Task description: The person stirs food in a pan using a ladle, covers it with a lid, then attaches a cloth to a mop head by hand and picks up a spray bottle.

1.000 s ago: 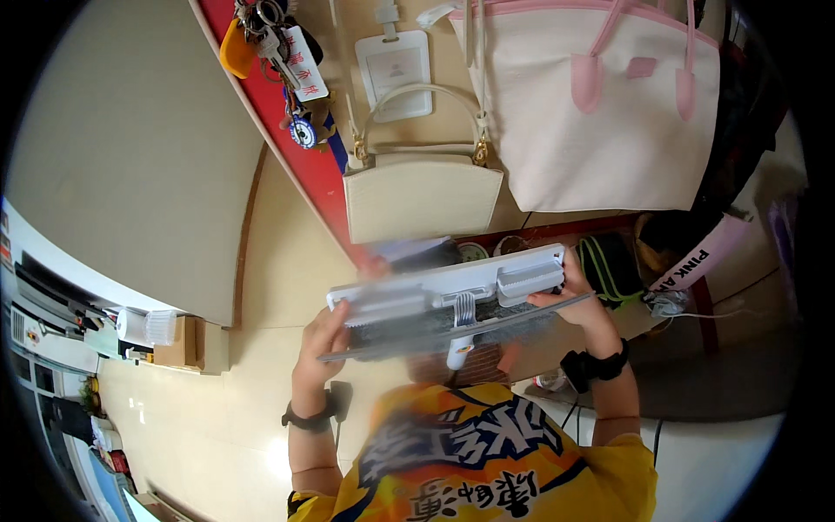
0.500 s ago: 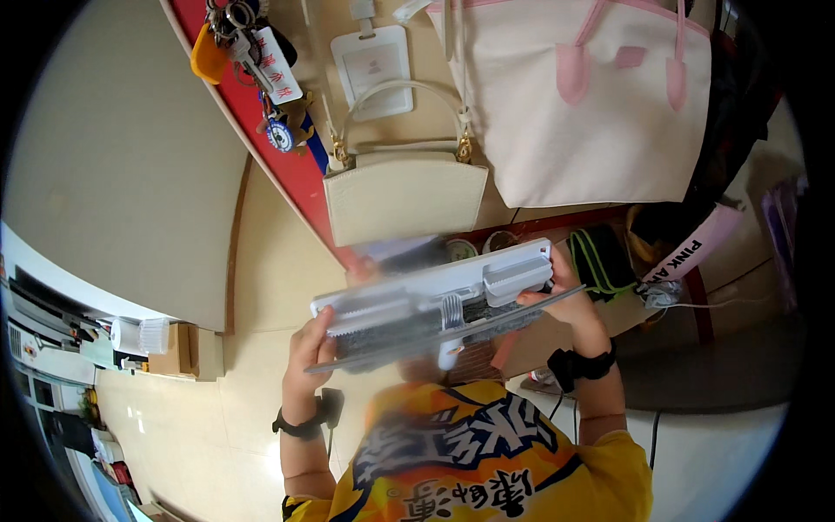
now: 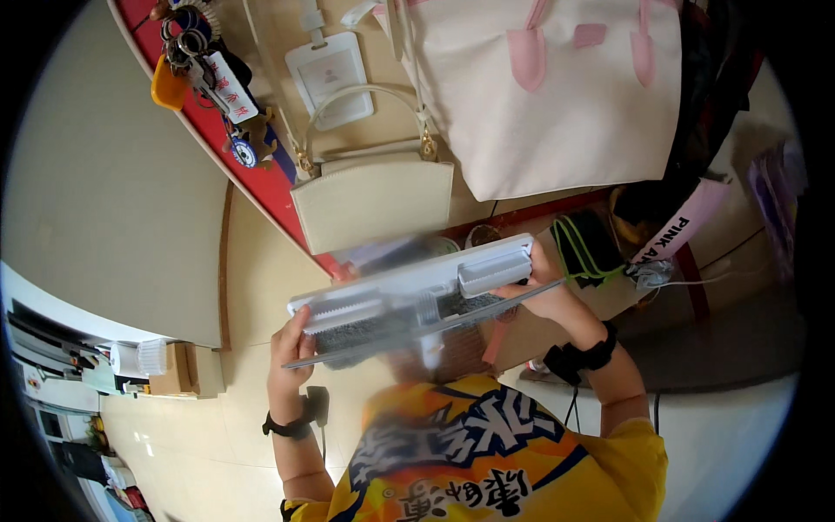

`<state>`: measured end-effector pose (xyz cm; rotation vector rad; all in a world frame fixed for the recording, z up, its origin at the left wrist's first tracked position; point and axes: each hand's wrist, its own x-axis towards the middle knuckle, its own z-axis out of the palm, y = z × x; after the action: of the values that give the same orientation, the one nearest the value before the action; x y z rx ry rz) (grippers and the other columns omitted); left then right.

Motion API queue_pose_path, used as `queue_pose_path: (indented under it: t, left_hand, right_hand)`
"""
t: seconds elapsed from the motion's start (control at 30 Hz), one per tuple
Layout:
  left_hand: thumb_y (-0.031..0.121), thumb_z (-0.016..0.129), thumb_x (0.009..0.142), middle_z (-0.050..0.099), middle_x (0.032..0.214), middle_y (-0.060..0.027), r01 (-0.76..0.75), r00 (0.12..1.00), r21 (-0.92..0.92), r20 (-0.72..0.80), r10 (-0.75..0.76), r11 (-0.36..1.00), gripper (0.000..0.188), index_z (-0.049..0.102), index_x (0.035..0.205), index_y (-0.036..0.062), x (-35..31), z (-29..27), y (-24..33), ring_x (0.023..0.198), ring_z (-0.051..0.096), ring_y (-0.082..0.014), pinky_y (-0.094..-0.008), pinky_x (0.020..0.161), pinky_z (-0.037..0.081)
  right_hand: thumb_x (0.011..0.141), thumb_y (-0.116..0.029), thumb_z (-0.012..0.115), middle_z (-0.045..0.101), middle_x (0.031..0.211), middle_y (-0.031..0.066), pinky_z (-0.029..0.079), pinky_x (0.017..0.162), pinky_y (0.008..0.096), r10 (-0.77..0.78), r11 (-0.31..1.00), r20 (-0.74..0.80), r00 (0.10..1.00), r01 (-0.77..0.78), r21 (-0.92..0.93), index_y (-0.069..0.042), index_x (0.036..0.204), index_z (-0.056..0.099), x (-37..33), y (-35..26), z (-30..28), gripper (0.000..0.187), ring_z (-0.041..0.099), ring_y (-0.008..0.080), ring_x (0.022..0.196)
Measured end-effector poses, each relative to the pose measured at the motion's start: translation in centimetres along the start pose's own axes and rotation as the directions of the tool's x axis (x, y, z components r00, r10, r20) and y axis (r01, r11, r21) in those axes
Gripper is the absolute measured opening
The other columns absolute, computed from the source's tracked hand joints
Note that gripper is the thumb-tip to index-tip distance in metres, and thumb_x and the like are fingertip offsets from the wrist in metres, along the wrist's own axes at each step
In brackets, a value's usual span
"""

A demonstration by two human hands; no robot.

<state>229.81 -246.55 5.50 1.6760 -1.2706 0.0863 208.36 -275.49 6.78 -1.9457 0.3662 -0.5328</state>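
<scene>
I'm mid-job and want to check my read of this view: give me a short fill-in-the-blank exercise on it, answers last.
1. The right hand grips the long white cleaning head at its ____ end.
2. In the picture, the cream handbag is to the ____ of the white tote bag.
3. The tote bag's handles are coloured ____.
4. The wrist strap on the right arm is coloured ____.

Missing words: right; left; pink; black.

Dark lettering crosses the yellow shirt (image 3: 487, 448), white tag (image 3: 231, 87) (red characters), pink strip (image 3: 685, 223).
</scene>
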Motion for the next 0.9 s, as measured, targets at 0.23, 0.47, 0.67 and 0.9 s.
queue_pose_path:
  t: [0.23, 0.47, 0.67, 0.9]
  left_hand:
    - [0.000, 0.042, 0.078, 0.056, 0.083, -0.0179, -0.002, 1.000, -0.036, 0.003, 0.002, 0.999, 0.037, 0.042, 0.115, 0.0047, -0.1, -0.1, -0.3, 0.067, 0.055, -0.0244, -0.0272, 0.062, 0.042]
    - [-0.006, 0.041, 0.074, 0.055, 0.083, -0.0127, 0.084, 0.996, -0.144, 0.046, -0.078, 0.986, 0.044, 0.040, 0.117, 0.0049, -0.5, -0.4, 0.4, 0.061, 0.050, -0.0177, -0.0249, 0.060, 0.041]
    - [-0.008, 0.038, 0.070, 0.051, 0.105, -0.0172, 0.116, 0.992, -0.312, 0.093, -0.091, 0.943, 0.054, 0.036, 0.122, 0.0094, -0.6, 0.1, 0.5, 0.081, 0.052, -0.0214, -0.0239, 0.073, 0.039]
    - [-0.006, 0.039, 0.071, 0.052, 0.105, -0.0167, 0.116, 0.993, -0.415, 0.076, -0.092, 0.902, 0.054, 0.034, 0.122, 0.0072, -1.1, 0.3, 0.1, 0.078, 0.052, -0.0217, -0.0240, 0.070, 0.039]
  right_hand:
    - [0.060, -0.008, 0.071, 0.042, 0.110, 0.0066, 0.034, 0.083, 0.0257, -0.101, 0.929, 0.027, 0.995, 0.084, 0.362, -0.005, 0.123, 0.025, -0.3, 2.7, -0.6, 0.078, 0.043, 0.0137, 0.098]
    - [0.074, -0.011, 0.054, 0.046, 0.105, 0.0104, 0.033, 0.086, 0.0285, -0.083, 0.989, -0.210, 0.974, 0.106, 0.100, -0.001, 0.119, 0.032, -2.0, -3.9, -5.1, 0.051, 0.046, 0.0173, 0.095]
    - [0.074, -0.008, 0.049, 0.050, 0.096, 0.0127, 0.035, 0.082, 0.0314, -0.261, 0.731, 0.403, 0.877, 0.452, -0.511, 0.000, 0.103, 0.047, 0.2, -15.2, -0.2, 0.030, 0.048, 0.0247, 0.089]
    - [0.074, -0.015, 0.054, 0.052, 0.094, 0.0130, 0.039, 0.077, 0.0347, -0.191, 0.697, 0.600, 0.777, 0.537, -0.474, -0.003, 0.102, 0.050, 6.5, -17.1, 6.7, 0.030, 0.048, 0.0295, 0.088]
